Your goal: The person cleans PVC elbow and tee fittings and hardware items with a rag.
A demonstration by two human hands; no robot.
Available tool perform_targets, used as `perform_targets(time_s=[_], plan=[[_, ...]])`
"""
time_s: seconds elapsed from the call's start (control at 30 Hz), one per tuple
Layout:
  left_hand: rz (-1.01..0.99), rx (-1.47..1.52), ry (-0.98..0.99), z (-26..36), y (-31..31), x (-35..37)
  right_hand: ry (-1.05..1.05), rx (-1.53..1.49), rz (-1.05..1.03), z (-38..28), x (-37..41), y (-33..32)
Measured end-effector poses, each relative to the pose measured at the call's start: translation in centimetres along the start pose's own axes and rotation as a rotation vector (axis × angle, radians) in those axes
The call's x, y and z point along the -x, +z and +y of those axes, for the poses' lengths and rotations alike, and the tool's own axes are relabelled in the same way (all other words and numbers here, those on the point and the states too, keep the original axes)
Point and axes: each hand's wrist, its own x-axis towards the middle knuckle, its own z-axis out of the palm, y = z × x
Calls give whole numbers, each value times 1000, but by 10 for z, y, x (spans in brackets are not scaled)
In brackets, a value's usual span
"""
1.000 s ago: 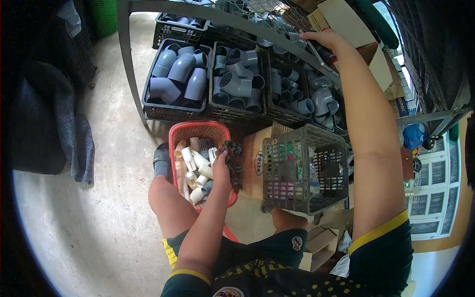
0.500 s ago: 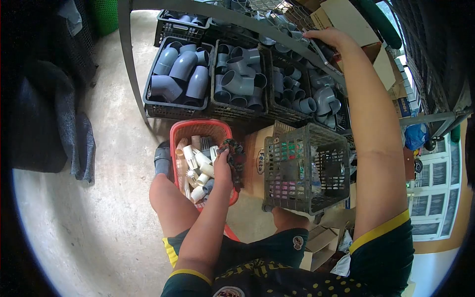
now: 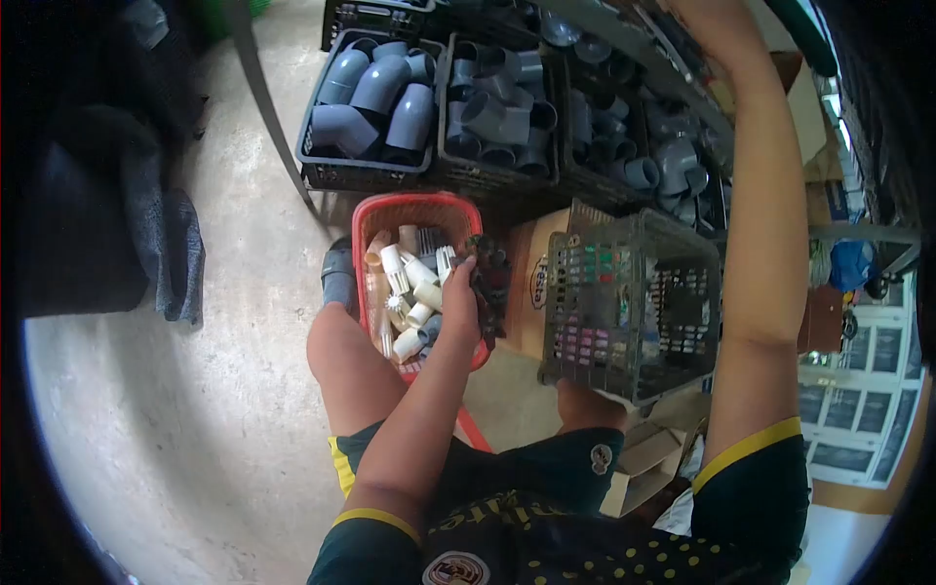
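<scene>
My left hand [image 3: 464, 289] is closed on a dark bundle [image 3: 491, 283] with reddish and green patches, at the right rim of a red basket [image 3: 367, 302]. White and grey pipe fittings [image 3: 417, 292] lie inside the basket. My right arm stretches up to the shelf, and my right hand [image 3: 710, 21] is beside the metal shelf rail [image 3: 673, 93] at the top edge of the view. Its fingers are partly cut off and blurred, so what they touch cannot be made out.
Black crates [image 3: 369, 175] of grey pipe fittings stand in a row ahead. A dark plastic basket [image 3: 634, 302] with small coloured packets stands right of a cardboard box [image 3: 526, 283]. An open carton [image 3: 643, 466] is at lower right, and a metal shelf post [image 3: 268, 107] rises left.
The view has shifted, so the baskets appear higher and farther right. My right hand has moved to the top edge of the frame. My left hand keeps its hold on the bundle.
</scene>
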Motion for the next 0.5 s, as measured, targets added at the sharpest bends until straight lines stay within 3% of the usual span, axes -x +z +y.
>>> perform_targets(time_s=[0.1, 0.2, 0.27, 0.37, 0.43, 0.47, 0.5], plan=[[9, 102, -36, 8, 12, 12, -265, -286, 171, 26, 52, -11], [-76, 96, -62, 9, 7, 9, -413, -376, 220, 99, 128, -15], [-78, 106, -28, 9, 10, 9, -288, -319, 161, 139, 183, -10], [-49, 57, 22, 7, 5, 10, 140, -221, -117, 223, 281, 5], [52, -36, 148, 5, 17, 18, 315, -80, -102, 286, 362, 9], [93, -91, 120, 3, 5, 14, 357, 28, -81, 317, 405, 12], [41, -159, 169, 2, 1, 14, 500, 32, 59, 338, 447, 21]])
